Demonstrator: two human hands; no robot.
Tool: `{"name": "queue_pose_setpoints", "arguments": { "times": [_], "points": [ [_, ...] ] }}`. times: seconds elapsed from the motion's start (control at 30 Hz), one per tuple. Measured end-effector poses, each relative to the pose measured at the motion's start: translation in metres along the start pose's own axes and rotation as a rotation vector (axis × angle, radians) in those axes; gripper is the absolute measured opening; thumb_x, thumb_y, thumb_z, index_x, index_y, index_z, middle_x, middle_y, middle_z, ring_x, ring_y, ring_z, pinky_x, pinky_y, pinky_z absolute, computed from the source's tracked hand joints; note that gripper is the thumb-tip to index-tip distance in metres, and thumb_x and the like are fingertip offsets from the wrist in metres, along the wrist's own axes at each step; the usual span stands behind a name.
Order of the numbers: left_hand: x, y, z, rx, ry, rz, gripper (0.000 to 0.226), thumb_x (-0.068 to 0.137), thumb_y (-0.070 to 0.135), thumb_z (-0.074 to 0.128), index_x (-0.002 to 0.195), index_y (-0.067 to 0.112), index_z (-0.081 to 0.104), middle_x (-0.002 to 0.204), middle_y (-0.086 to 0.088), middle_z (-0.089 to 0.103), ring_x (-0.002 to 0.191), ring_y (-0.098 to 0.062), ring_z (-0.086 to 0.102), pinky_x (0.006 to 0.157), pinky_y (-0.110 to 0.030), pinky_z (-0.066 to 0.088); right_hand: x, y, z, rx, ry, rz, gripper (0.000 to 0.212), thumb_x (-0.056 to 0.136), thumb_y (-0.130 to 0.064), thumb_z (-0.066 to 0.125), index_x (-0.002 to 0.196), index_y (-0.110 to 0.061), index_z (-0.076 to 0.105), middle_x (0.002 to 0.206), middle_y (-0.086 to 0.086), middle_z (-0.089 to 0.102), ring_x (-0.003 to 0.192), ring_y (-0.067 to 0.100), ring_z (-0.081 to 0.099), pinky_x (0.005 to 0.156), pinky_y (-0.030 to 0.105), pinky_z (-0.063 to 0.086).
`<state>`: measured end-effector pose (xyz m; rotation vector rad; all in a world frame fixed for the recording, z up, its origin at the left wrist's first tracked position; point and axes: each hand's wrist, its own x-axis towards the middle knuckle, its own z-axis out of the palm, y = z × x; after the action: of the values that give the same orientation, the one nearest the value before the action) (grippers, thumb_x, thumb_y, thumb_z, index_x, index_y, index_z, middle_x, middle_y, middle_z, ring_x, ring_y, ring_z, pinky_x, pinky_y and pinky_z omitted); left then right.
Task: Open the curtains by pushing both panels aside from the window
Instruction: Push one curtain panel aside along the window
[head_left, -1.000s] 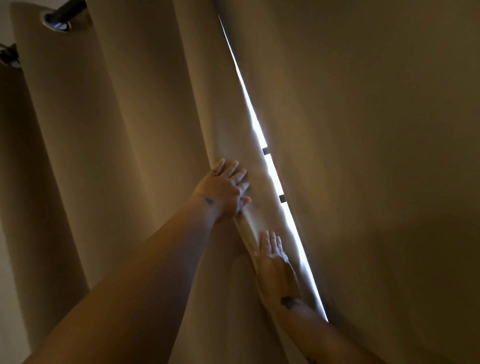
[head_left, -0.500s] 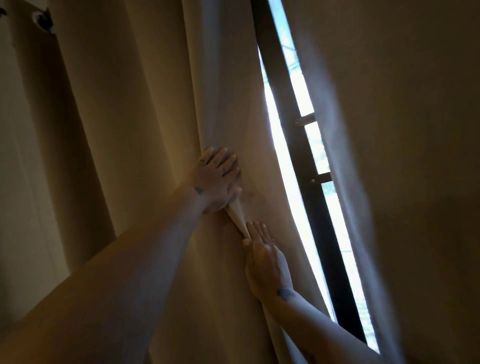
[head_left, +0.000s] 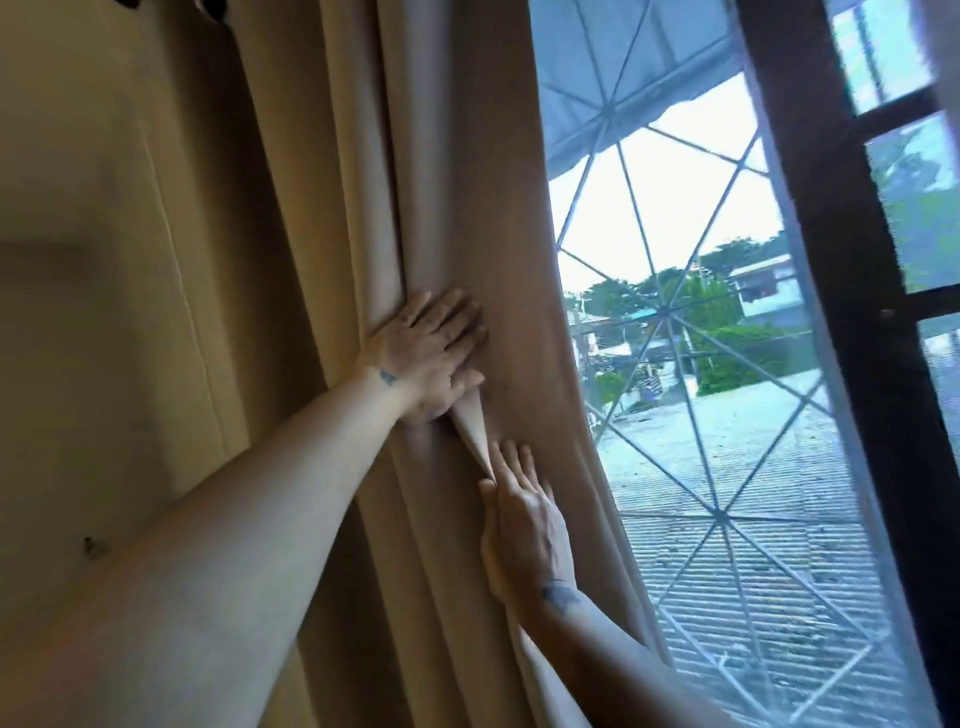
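Observation:
The beige left curtain panel (head_left: 447, 171) is bunched into deep folds at the window's left side. My left hand (head_left: 426, 358) lies on it, fingers stretched out, with a fold of fabric pinched under the thumb. Just below, my right hand (head_left: 524, 525) presses flat against the same panel, fingers together, holding nothing. Right of the panel the window (head_left: 675, 322) is uncovered, showing a metal grille, roofs and trees. A pale blurred strip at the top right corner (head_left: 945, 47) may be the right curtain panel; I cannot tell.
A dark wooden window frame post (head_left: 831, 270) runs down the right side, with more panes beyond it. A cream wall (head_left: 78, 270) fills the left. A dark curtain rod end (head_left: 210, 8) shows at the top left.
The left panel has slid far left under both hands. The gap has widened from a bright slit to a broad stretch of bare window, and the right panel has left most of the view.

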<state>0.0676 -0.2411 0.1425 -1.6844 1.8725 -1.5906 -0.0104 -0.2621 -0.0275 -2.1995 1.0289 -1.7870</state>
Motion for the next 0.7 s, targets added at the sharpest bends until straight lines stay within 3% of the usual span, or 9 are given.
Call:
{"name": "queue_pose_setpoints", "arguments": {
  "times": [0.2, 0.3, 0.4, 0.5, 0.7],
  "points": [
    [-0.013, -0.047, 0.065, 0.025, 0.013, -0.007, 0.079, 0.081, 0.056, -0.006, 0.150, 0.020, 0.010, 0.161, -0.002, 0.005, 0.148, -0.021, -0.003, 0.114, -0.038, -0.013, 0.018, -0.020, 0.083, 0.068, -0.007, 0.000, 0.077, 0.076, -0.044, -0.001, 0.138, -0.011, 0.032, 0.148, 0.013, 0.034, 0.140, 0.028, 0.021, 0.110, 0.043, 0.025],
    [-0.021, -0.070, 0.092, 0.073, -0.045, -0.026, 0.066, 0.094, 0.054, 0.010, 0.150, 0.019, 0.005, 0.161, -0.002, 0.000, 0.148, -0.020, -0.007, 0.119, -0.038, -0.007, 0.027, -0.029, 0.120, 0.100, -0.037, -0.001, 0.077, 0.076, -0.044, -0.002, 0.139, -0.013, 0.029, 0.149, 0.011, 0.031, 0.140, 0.027, 0.019, 0.112, 0.041, 0.022],
    [-0.025, -0.084, 0.117, 0.087, -0.071, -0.031, 0.064, 0.095, 0.051, 0.012, 0.150, 0.019, 0.004, 0.161, -0.002, -0.002, 0.148, -0.020, -0.007, 0.120, -0.039, -0.005, 0.035, -0.033, 0.153, 0.115, -0.004, 0.009, 0.074, 0.078, -0.042, 0.002, 0.138, -0.012, 0.033, 0.147, 0.013, 0.036, 0.139, 0.029, 0.024, 0.109, 0.045, 0.027],
    [-0.028, -0.102, 0.146, 0.100, -0.059, -0.038, 0.069, 0.090, 0.053, 0.000, 0.150, 0.020, 0.005, 0.161, -0.002, 0.000, 0.148, -0.021, -0.006, 0.120, -0.041, -0.005, 0.042, -0.039, 0.188, 0.140, 0.011, 0.022, 0.072, 0.079, -0.041, 0.004, 0.137, -0.012, 0.035, 0.145, 0.013, 0.038, 0.138, 0.030, 0.026, 0.109, 0.045, 0.028],
    [-0.028, -0.125, 0.190, 0.129, -0.089, -0.058, 0.063, 0.096, 0.049, 0.018, 0.150, 0.019, 0.003, 0.161, -0.002, -0.004, 0.148, -0.021, -0.009, 0.119, -0.041, -0.006, 0.056, -0.044, 0.240, 0.222, -0.021, 0.028, 0.076, 0.076, -0.044, 0.002, 0.138, -0.013, 0.032, 0.147, 0.010, 0.035, 0.139, 0.026, 0.022, 0.111, 0.041, 0.025]
  ]
}}
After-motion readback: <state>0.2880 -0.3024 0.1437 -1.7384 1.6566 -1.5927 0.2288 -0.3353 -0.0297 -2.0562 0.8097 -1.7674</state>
